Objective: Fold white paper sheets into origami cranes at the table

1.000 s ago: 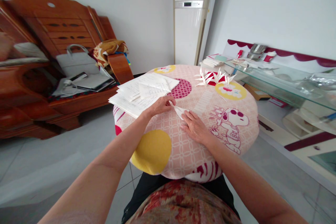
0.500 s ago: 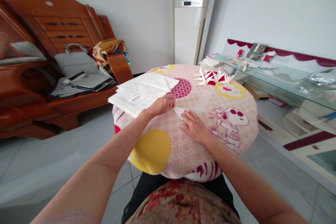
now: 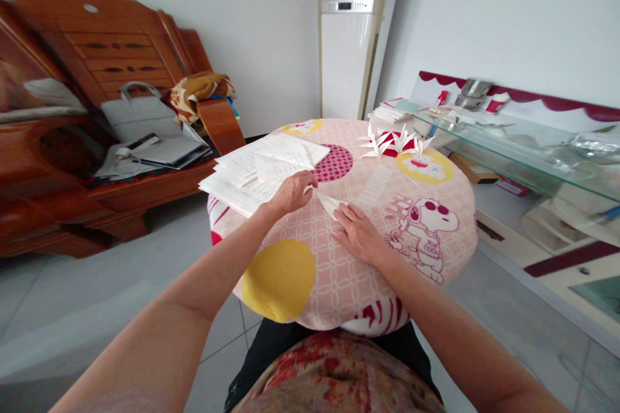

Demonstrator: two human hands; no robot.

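A narrow, pointed piece of folded white paper (image 3: pixel 329 203) lies on the round table between my hands. The fingertips of my right hand (image 3: pixel 359 232) rest over its right end and hold it down, hiding that end. My left hand (image 3: pixel 293 193) hovers by the paper's far tip, fingers curled with a small gap between thumb and forefinger, apart from the paper. Beneath my left wrist and beyond it spreads a stack of written paper sheets (image 3: pixel 232 187). Several white folded paper cranes (image 3: pixel 378 142) stand at the table's back right.
A pink patterned cloth (image 3: pixel 334 271) covers the table. To the right is a cabinet with a glass shelf (image 3: pixel 523 151) holding clutter. A wooden sofa (image 3: pixel 116 32) with a grey bag (image 3: pixel 140 113) stands at left. A tall white appliance (image 3: pixel 346 58) rises behind.
My left hand has moved slightly up and left, off the folded paper's tip, and its fingers have loosened. My right hand stays in place on the paper.
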